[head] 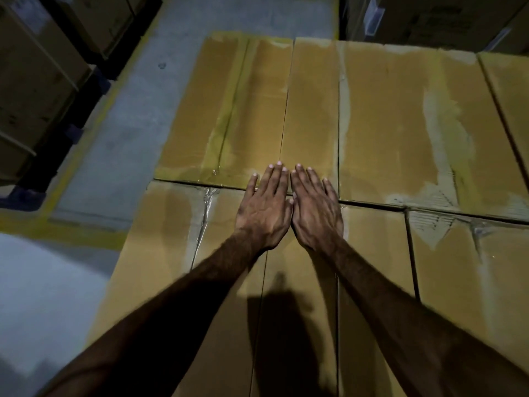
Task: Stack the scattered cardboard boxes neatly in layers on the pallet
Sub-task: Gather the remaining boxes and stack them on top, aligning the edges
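cardboard boxes (386, 124) lie packed edge to edge in a flat layer beside a grey concrete floor (120, 144); the left hand (264, 209) and right hand (315, 210) rest side by side on their taped tops, fingers (274, 179) straight and flat.

A warehouse: stacked cartons (40, 81) line a concrete floor (134, 116) with yellow markings (86, 133).

You worked in dim light; a warm beam from your head lit the box tops (386, 124), arms cast shadows, and edges blurred and bowed.
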